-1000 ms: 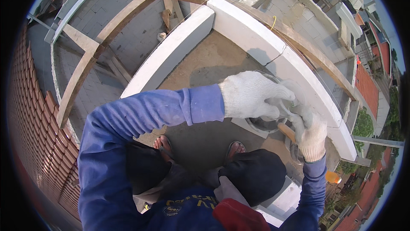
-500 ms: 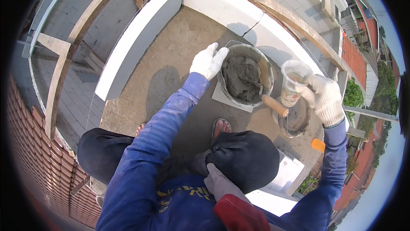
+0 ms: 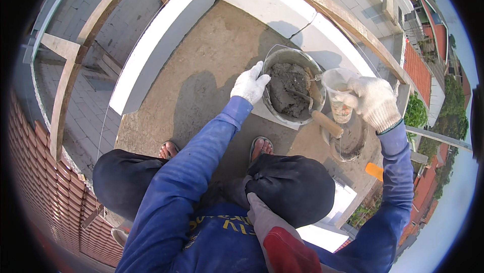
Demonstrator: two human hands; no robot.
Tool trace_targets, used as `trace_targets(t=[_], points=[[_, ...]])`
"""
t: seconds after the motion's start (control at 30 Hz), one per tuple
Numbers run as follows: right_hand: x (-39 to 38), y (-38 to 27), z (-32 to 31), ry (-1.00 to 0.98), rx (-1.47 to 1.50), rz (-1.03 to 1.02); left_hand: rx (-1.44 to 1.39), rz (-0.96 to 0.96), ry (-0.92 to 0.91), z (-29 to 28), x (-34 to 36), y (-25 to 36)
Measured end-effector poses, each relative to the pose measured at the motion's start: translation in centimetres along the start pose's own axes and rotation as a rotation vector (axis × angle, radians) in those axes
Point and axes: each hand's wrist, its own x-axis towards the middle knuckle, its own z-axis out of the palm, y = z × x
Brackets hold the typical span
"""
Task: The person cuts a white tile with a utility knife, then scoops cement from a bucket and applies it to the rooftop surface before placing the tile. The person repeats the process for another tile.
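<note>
In white knit gloves, my left hand is at the left rim of a bucket of grey mortar, thumb and fingers apart. My right hand holds a translucent plastic cup of pale, cloudy contents, upright at the bucket’s right. A trowel’s wooden handle slants out over the bucket’s front right. Beneath the cup and my right hand is another round container with a wire handle, its inside partly hidden.
White blocks line the back and left of the concrete slab; one has a crack. Timber beams and string lines edge it. Beyond are grey block walls, tiled roofs and trees. An orange object lies at the right.
Since a second ago, my hands have separated: the left moved leftward to the bucket’s rim, the right moved up and rightward with the cup. The view has shifted, showing more of the bucket.
</note>
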Motion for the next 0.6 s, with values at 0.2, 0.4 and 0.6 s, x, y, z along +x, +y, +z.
trace_targets(t=[0.2, 0.4, 0.6], points=[[0.2, -0.1, 0.3, 0.007, -0.011, -0.016, -0.029, -0.002, -0.001, -0.3, 0.0, 0.0], [-0.1, 0.7, 0.9, 0.014, -0.062, -0.005, -0.064, 0.008, 0.005, -0.3, -0.1, 0.2], [-0.2, 0.4, 0.5, 0.037, -0.115, -0.013, -0.083, -0.007, -0.001, -0.5, -0.2, 0.2]])
